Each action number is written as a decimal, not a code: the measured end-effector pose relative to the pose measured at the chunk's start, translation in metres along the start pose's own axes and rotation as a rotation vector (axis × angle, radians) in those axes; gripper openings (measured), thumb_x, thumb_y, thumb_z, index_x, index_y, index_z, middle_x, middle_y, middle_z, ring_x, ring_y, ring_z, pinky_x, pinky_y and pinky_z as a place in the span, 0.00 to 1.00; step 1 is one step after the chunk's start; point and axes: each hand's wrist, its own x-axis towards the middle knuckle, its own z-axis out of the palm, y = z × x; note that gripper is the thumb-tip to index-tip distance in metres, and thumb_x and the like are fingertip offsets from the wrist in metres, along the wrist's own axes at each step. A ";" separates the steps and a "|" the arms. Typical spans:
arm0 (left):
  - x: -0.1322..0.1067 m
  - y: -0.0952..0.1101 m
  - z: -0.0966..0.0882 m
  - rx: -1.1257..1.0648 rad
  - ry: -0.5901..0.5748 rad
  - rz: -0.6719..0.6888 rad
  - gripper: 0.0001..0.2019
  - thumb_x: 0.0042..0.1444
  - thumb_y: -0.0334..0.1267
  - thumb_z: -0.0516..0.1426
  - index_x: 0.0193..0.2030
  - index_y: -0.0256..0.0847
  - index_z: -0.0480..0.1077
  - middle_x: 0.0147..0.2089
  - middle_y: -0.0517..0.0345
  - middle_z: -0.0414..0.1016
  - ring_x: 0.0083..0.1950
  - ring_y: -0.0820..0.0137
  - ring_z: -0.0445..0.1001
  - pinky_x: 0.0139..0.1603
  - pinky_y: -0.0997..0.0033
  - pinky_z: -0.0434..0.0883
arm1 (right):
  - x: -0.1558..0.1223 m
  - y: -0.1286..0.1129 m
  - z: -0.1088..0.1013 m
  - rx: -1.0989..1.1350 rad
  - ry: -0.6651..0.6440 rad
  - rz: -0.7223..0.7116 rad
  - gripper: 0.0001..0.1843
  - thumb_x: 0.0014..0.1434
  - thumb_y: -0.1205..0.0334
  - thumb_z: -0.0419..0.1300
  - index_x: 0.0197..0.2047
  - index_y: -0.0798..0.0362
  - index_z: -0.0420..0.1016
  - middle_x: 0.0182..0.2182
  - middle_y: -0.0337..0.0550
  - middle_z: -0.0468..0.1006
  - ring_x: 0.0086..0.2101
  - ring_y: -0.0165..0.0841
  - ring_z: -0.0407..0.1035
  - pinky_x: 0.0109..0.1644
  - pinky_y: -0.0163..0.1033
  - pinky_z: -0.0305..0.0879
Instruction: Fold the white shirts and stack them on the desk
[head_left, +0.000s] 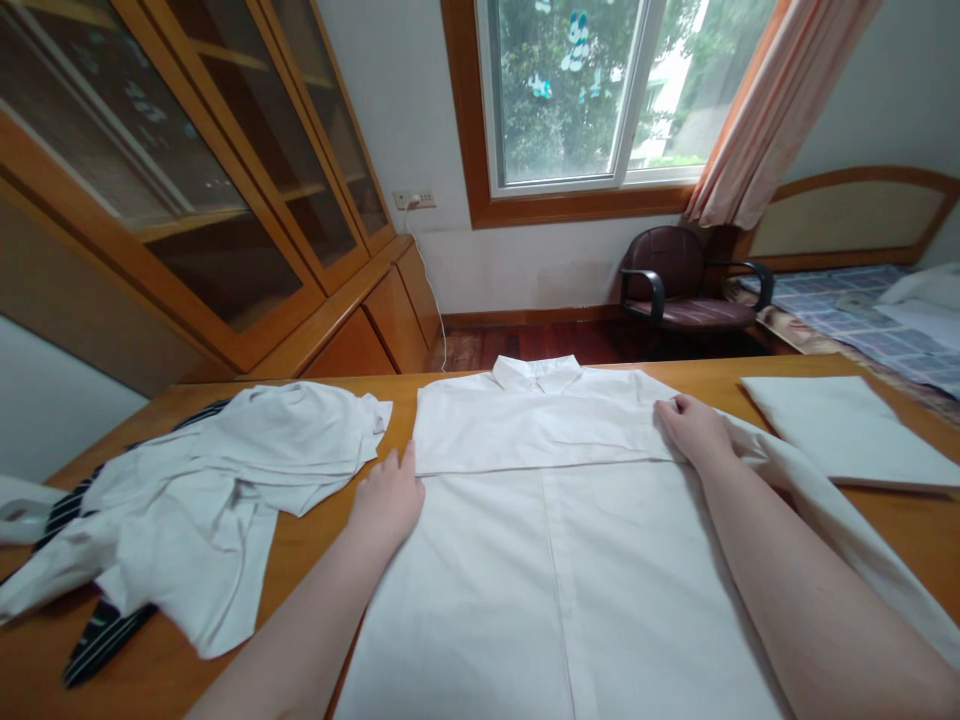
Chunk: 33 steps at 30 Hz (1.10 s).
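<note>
A white collared shirt [540, 540] lies flat on the wooden table [315, 540], collar away from me, with a sleeve folded across its chest. My left hand [386, 500] rests flat on the shirt's left edge, fingers stretched out. My right hand [694, 428] presses on the shirt's right shoulder with its fingers curled onto the folded cloth. The right sleeve trails off under my right forearm.
A crumpled pile of white clothes [217, 480] over a dark striped garment [97, 640] lies to the left. A folded white garment [847, 430] sits at the right. Beyond the table are a dark armchair [675, 280], a bed [870, 310] and a glass-fronted cabinet [225, 180].
</note>
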 end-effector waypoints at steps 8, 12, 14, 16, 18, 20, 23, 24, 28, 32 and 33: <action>0.010 0.000 0.008 -0.075 0.127 0.003 0.22 0.54 0.33 0.48 0.57 0.41 0.63 0.50 0.42 0.71 0.50 0.55 0.70 0.47 0.62 0.65 | 0.002 0.001 -0.001 0.009 -0.001 0.030 0.22 0.54 0.44 0.46 0.28 0.51 0.71 0.23 0.45 0.72 0.26 0.36 0.62 0.28 0.37 0.52; 0.014 0.000 0.006 -0.120 0.136 -0.042 0.12 0.54 0.34 0.49 0.45 0.44 0.66 0.43 0.47 0.73 0.44 0.57 0.73 0.40 0.63 0.65 | 0.000 -0.001 -0.003 0.014 -0.021 0.030 0.21 0.54 0.46 0.47 0.28 0.51 0.72 0.22 0.45 0.72 0.26 0.36 0.62 0.28 0.37 0.52; 0.014 -0.002 0.005 -0.121 0.142 -0.060 0.11 0.55 0.33 0.48 0.44 0.44 0.65 0.42 0.48 0.73 0.43 0.58 0.73 0.39 0.63 0.65 | 0.000 -0.001 -0.003 -0.002 -0.027 0.027 0.20 0.54 0.46 0.47 0.27 0.51 0.72 0.22 0.45 0.72 0.26 0.37 0.62 0.28 0.38 0.52; 0.014 -0.003 0.004 -0.107 0.144 -0.066 0.12 0.55 0.30 0.46 0.44 0.43 0.65 0.42 0.47 0.73 0.42 0.58 0.73 0.38 0.63 0.64 | 0.000 -0.001 -0.003 -0.011 -0.035 0.021 0.20 0.54 0.45 0.47 0.28 0.51 0.72 0.22 0.44 0.72 0.26 0.37 0.63 0.28 0.37 0.52; 0.013 -0.004 0.003 -0.089 0.131 -0.069 0.13 0.54 0.28 0.46 0.44 0.43 0.65 0.43 0.47 0.73 0.42 0.58 0.74 0.38 0.64 0.64 | 0.000 -0.001 -0.003 -0.014 -0.045 0.016 0.20 0.54 0.45 0.47 0.28 0.51 0.72 0.22 0.44 0.72 0.26 0.36 0.63 0.28 0.38 0.52; 0.013 -0.005 0.001 -0.085 0.110 -0.063 0.12 0.53 0.28 0.47 0.42 0.44 0.65 0.41 0.49 0.74 0.42 0.58 0.74 0.38 0.64 0.64 | 0.001 -0.001 -0.004 -0.024 -0.052 0.013 0.20 0.54 0.46 0.47 0.28 0.51 0.71 0.22 0.45 0.72 0.25 0.36 0.62 0.28 0.38 0.52; 0.013 -0.007 -0.002 -0.100 0.050 -0.010 0.11 0.52 0.28 0.48 0.38 0.45 0.65 0.37 0.53 0.75 0.40 0.60 0.74 0.37 0.65 0.63 | 0.001 -0.001 -0.003 -0.041 -0.050 0.010 0.19 0.54 0.47 0.47 0.28 0.51 0.72 0.23 0.45 0.73 0.26 0.36 0.63 0.28 0.38 0.52; 0.013 -0.008 -0.004 -0.101 0.027 0.024 0.11 0.51 0.28 0.48 0.38 0.46 0.65 0.36 0.54 0.75 0.40 0.60 0.74 0.37 0.66 0.63 | 0.002 -0.001 -0.002 -0.046 -0.048 0.011 0.19 0.54 0.47 0.47 0.28 0.51 0.72 0.24 0.45 0.73 0.26 0.36 0.63 0.28 0.37 0.52; 0.011 -0.010 -0.011 -0.114 0.002 0.165 0.13 0.49 0.27 0.50 0.41 0.43 0.65 0.41 0.53 0.74 0.44 0.62 0.73 0.42 0.66 0.64 | 0.003 0.001 0.000 -0.060 -0.040 0.011 0.19 0.53 0.48 0.48 0.29 0.51 0.73 0.24 0.46 0.74 0.26 0.36 0.63 0.28 0.37 0.52; 0.007 -0.020 -0.018 -0.198 -0.038 0.195 0.11 0.50 0.30 0.51 0.41 0.42 0.64 0.38 0.55 0.74 0.40 0.65 0.72 0.40 0.69 0.64 | 0.004 0.002 0.001 -0.054 -0.029 -0.004 0.19 0.54 0.48 0.47 0.29 0.52 0.73 0.24 0.46 0.73 0.26 0.36 0.64 0.28 0.37 0.52; 0.006 -0.023 -0.020 -0.230 -0.059 0.187 0.10 0.51 0.31 0.51 0.41 0.42 0.63 0.38 0.56 0.74 0.39 0.66 0.72 0.38 0.70 0.63 | 0.004 0.002 0.001 -0.051 -0.028 -0.004 0.19 0.54 0.48 0.47 0.29 0.52 0.73 0.24 0.46 0.74 0.26 0.36 0.64 0.28 0.37 0.53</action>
